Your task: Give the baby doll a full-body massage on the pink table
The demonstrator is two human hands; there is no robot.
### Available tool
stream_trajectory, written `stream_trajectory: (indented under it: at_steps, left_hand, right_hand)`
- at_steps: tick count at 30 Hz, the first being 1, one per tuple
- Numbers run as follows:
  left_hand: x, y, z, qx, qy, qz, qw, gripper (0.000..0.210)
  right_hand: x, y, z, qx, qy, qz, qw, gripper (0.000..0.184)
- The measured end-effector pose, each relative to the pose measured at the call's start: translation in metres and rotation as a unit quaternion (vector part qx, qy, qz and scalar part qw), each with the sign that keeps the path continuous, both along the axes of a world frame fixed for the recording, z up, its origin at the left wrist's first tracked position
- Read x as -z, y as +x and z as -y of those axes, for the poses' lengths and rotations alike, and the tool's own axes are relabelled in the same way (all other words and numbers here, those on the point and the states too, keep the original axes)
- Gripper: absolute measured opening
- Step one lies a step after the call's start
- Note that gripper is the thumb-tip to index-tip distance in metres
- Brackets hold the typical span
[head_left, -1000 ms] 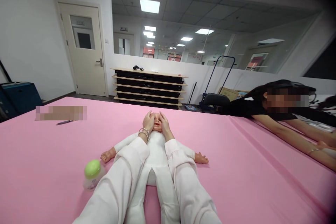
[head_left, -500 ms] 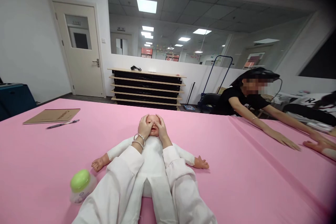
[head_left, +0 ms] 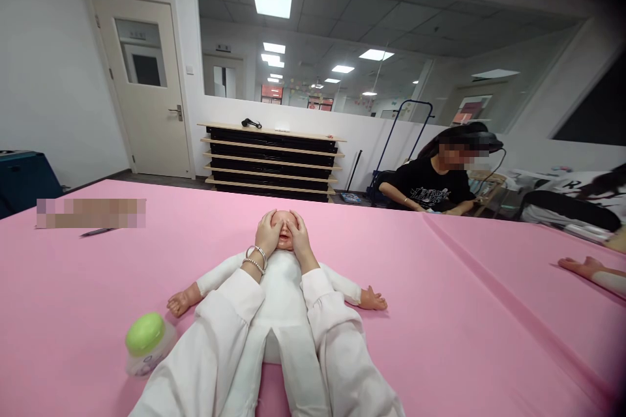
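A baby doll (head_left: 283, 293) with a white cloth body lies on its back on the pink table cover (head_left: 430, 332), arms spread wide and head pointing away from me. My left hand (head_left: 267, 236) cups one side of the doll's head (head_left: 284, 241), and my right hand (head_left: 301, 238) cups the other. Both thumbs rest on the face near the eyes and nose, covering the eyes; the mouth stays visible below them. Fingers wrap along the temples. By my left forearm stands a clear plastic container with a green lid (head_left: 145, 335).
At the far left lie a blurred-out flat item (head_left: 92, 214) and a pen (head_left: 98, 232). Across the table on the right sits a person (head_left: 430, 186) in a black shirt. Another doll's hand (head_left: 584, 267) reaches in at the right edge. A raised fold runs through the cloth there.
The person across has drawn both arms back from the second doll and now sits upright at the table edge. My hands stay on the doll's head; the view has shifted slightly.
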State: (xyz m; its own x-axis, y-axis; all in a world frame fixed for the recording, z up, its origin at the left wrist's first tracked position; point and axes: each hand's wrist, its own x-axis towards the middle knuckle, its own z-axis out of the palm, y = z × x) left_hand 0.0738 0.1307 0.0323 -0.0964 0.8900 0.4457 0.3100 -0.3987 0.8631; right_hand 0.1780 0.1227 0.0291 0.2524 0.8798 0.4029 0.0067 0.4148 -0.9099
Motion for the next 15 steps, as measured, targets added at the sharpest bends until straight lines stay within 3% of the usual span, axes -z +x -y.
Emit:
stream_trajectory:
  at_steps: [15]
  left_hand:
    - [0.007,0.001,-0.01,0.0,-0.02,0.049,0.999,0.036]
  right_hand:
    - [0.008,0.001,-0.01,0.001,-0.012,-0.012,1.0,0.04]
